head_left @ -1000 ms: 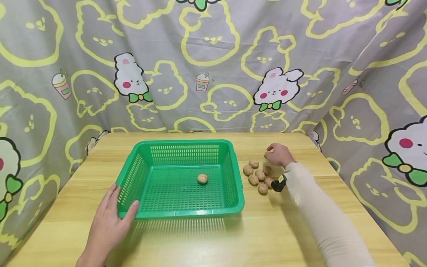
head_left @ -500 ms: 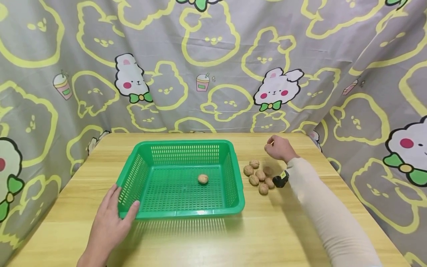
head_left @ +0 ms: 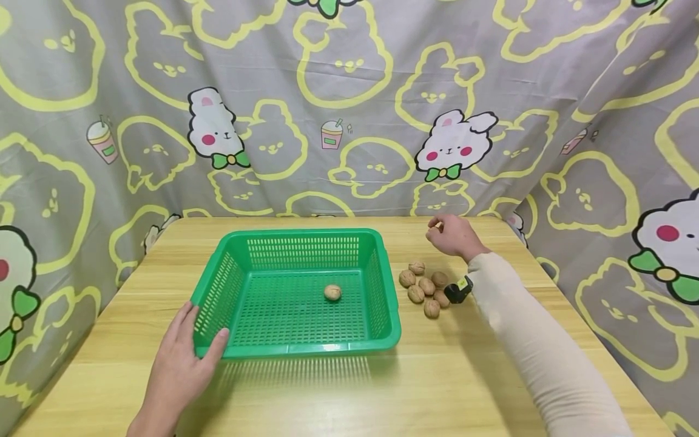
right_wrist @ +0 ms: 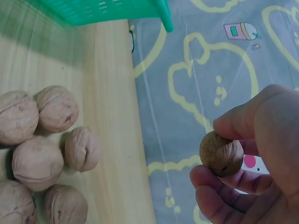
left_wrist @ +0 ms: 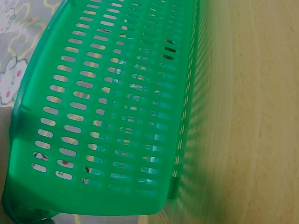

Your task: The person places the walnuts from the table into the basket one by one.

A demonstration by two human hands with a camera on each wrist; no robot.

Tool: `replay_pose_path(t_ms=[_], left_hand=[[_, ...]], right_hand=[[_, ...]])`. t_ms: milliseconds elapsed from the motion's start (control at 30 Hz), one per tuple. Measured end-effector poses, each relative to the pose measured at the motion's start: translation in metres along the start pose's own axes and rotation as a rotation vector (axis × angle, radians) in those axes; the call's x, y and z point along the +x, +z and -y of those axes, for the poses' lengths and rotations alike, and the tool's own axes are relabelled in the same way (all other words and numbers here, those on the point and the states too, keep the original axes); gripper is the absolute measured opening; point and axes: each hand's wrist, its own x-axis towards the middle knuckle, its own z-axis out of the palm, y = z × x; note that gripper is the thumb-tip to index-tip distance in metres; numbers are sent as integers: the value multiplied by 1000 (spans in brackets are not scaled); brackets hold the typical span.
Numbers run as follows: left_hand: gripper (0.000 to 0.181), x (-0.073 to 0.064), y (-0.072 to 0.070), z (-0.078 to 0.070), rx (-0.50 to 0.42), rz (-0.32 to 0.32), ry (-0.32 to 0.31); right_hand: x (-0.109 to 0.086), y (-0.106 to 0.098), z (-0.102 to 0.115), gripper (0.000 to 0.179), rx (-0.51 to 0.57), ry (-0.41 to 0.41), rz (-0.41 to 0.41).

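A green plastic basket (head_left: 338, 348) with slotted walls stands on the table, one walnut (head_left: 332, 292) lying on its floor. My left hand (head_left: 177, 370) grips the basket's near left corner, fingers along the left rim and thumb at the front rim. Up beyond the loose walnuts (head_left: 426, 286), my right hand (head_left: 453, 235) is raised to the right of the basket. In the right wrist view it pinches a single walnut (right_wrist: 221, 154) between thumb and fingers. That walnut is barely visible from the head.
The loose walnuts sit in a cluster close to the basket's right wall, on a light wooden table (head_left: 349, 403). A patterned grey curtain (head_left: 371, 91) hangs behind the table and at both sides. A small black device (head_left: 457, 290) is worn on the right wrist.
My right hand has risen away from the cluster, toward the back of the table, and then drifted slightly left with its walnut. My left hand and the basket have stayed put.
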Motion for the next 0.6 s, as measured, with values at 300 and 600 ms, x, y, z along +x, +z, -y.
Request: replay_pose_path(t_ms=[300,600], left_hand=[[79,0,0,0,-4,-1,0],[79,0,0,1,-5,2,1]], right_hand=[[-1,-5,16,30,1,-42,-25],[0,-7,31,30,-3,-78,-47]])
